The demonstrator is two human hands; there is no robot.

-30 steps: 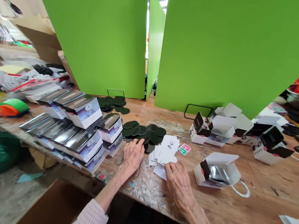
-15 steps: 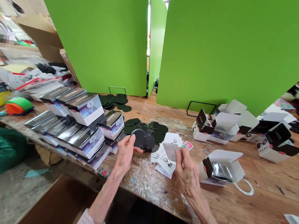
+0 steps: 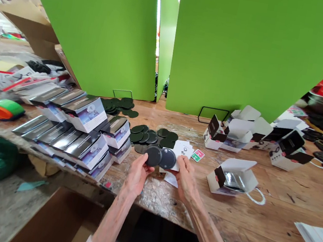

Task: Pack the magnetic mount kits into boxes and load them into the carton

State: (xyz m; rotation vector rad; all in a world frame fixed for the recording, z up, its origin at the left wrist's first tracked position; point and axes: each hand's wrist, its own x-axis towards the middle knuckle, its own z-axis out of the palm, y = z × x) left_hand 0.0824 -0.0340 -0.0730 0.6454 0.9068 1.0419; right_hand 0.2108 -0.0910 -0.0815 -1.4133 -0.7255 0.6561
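Left hand (image 3: 136,176) fingers clamp 2 discs (image 3: 153,156), which lie between both hands' fingertips; right hand (image 3: 187,182) fingers pinch paper (image 3: 176,167). Seemingly bringing these together, calling for steady pinches.

Pale pink-and-white sleeves, faintly patterned, ending well up the forearms; bare wrists; bare, ungloved hands (image 3: 137,176) (image 3: 186,178).

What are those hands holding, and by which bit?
The left hand holds a round black disc by its left edge. I can't tell what the right hand grips.
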